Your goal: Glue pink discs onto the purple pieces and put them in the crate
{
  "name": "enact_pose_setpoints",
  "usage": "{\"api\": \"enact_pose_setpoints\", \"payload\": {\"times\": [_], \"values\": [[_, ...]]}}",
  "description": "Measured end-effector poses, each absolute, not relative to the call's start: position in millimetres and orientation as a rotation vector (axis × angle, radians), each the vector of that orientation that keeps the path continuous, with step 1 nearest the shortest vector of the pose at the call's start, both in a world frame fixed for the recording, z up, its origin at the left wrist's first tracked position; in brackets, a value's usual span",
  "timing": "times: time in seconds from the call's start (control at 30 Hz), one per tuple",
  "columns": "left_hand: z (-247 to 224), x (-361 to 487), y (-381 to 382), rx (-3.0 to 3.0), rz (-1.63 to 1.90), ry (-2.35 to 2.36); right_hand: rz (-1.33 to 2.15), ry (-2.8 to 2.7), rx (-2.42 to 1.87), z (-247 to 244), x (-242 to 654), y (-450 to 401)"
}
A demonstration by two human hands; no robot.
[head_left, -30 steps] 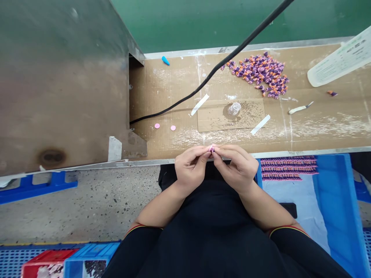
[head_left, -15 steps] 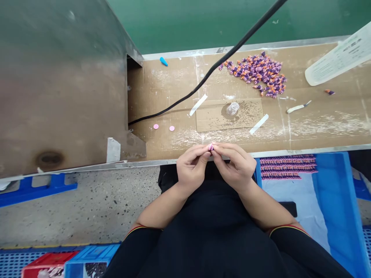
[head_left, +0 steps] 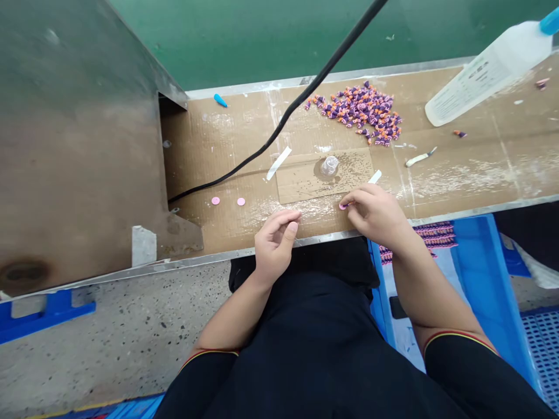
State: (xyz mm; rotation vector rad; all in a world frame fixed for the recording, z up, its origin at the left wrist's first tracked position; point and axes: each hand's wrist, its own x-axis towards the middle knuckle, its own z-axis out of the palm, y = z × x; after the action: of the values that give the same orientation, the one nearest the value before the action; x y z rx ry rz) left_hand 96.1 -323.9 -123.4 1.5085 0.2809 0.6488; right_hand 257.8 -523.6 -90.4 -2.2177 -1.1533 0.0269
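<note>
- The right hand (head_left: 373, 216) rests on the cardboard-covered bench (head_left: 476, 169), its thumb and fingertips closed on a small pink disc (head_left: 343, 206) near the bench's front edge (the fingers hide most of it, so a pinch and a press look alike here).
- The left hand (head_left: 275, 244) lies loosely curled at the metal bench edge (head_left: 227, 254), gripping nothing visible.
- Two more pink discs (head_left: 215, 201) lie well left of the right hand, just apart from each other.
- A clear plastic cap (head_left: 329, 166) stands on a cardboard patch (head_left: 323, 177), between two white strips (head_left: 278, 163).
- Beyond it lies a heap of purple-and-orange pieces (head_left: 358, 110).
- Further right are a white squeeze bottle (head_left: 489, 73) with a blue cap and a small craft knife (head_left: 419, 157).
- A blue crate (head_left: 480, 273) sits below the bench, right of the person, holding rows of purple-and-pink pieces (head_left: 437, 235).
</note>
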Motion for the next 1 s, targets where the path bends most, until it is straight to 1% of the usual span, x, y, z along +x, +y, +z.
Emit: {"api": "enact_pose_setpoints", "payload": {"times": [0.1, 0.17, 0.57, 0.67, 0.8, 0.87, 1.0], "values": [[-125.8, 95.2, -322.5, 1.538, 0.666, 0.267, 0.049, -1.346, -2.261, -98.2, 265.7, -522.2], [-125.8, 94.9, -322.6, 1.550, 0.668, 0.267, 0.045, -1.373, -2.243, -99.9, 265.9, -522.9], [-119.3, 98.7, -318.5, 1.637, 0.619, 0.226, 0.063, -1.152, -2.107, -101.4, 256.0, -535.8], [-114.3, 102.5, -318.9, 1.670, 0.594, 0.222, -0.022, -0.868, -2.128, -98.8, 256.7, -584.8], [-110.9, 115.0, -322.2, 1.788, 0.587, 0.182, -0.197, -0.107, -2.243, -118.3, 256.2, -696.1], [-111.4, 123.5, -325.2, 1.832, 0.611, 0.132, -0.158, 0.211, -2.357, -138.3, 251.0, -748.7], [-113.4, 137.2, -332.5, 1.890, 0.617, 0.139, 0.040, 0.521, -2.510, -180.2, 235.9, -811.2]]}}
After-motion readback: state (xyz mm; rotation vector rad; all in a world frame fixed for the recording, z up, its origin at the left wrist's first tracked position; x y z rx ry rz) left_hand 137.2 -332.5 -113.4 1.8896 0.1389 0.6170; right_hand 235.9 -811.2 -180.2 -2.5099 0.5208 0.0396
